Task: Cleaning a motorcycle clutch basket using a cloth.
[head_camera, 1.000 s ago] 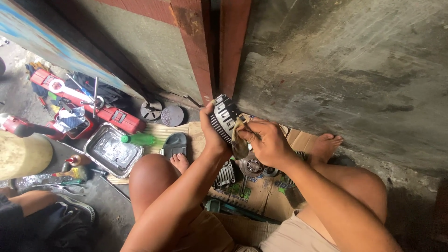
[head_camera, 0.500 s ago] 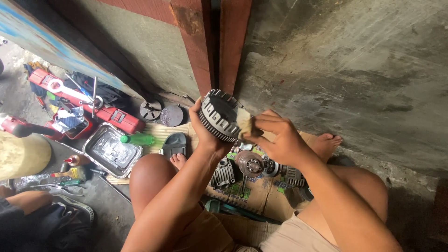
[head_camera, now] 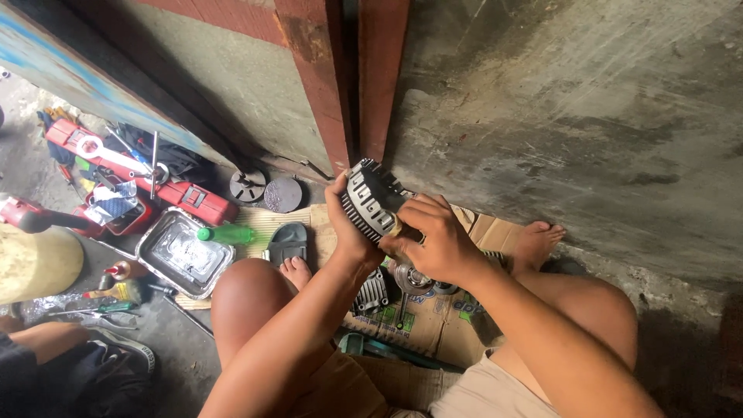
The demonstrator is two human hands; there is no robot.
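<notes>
Grey cast metal, ribbed all round its rim: a round finned engine part (head_camera: 371, 203) is held up in front of the person, above the flattened cardboard (head_camera: 433, 325) on which they sit, close to the rust-red door frame (head_camera: 340, 85) and the stained concrete wall (head_camera: 573, 116).

Left hand (head_camera: 350, 232): cupped round the part's lower left edge, thumb up along the rim, fingers hidden behind the casting; how they lie cannot be told.

Right hand (head_camera: 433, 236): over the part's right side, fingers curled together and closed on a wooden-handled tool (head_camera: 404, 230), of which only a short tan length shows between the knuckles. The tool's tip is hidden; whether it touches the part cannot be told.

On the cardboard below the hands: a second finned casting (head_camera: 371, 292), a round metal hub (head_camera: 410, 277) and a slim spanner (head_camera: 402, 310), lying close together. Both bare feet rest nearby, one (head_camera: 294, 271) beside a dark sandal (head_camera: 288, 244), the other (head_camera: 538, 241) at the cardboard's right edge.

To the left on the floor: a dented metal tray (head_camera: 183, 254) with a green plastic bottle (head_camera: 226, 234) at its corner, a red toolbox (head_camera: 155, 190) with loose tools on it, and two dark metal discs (head_camera: 267, 190) against the frame's foot.

Another person's arm (head_camera: 46, 340) enters at lower left, well apart.
</notes>
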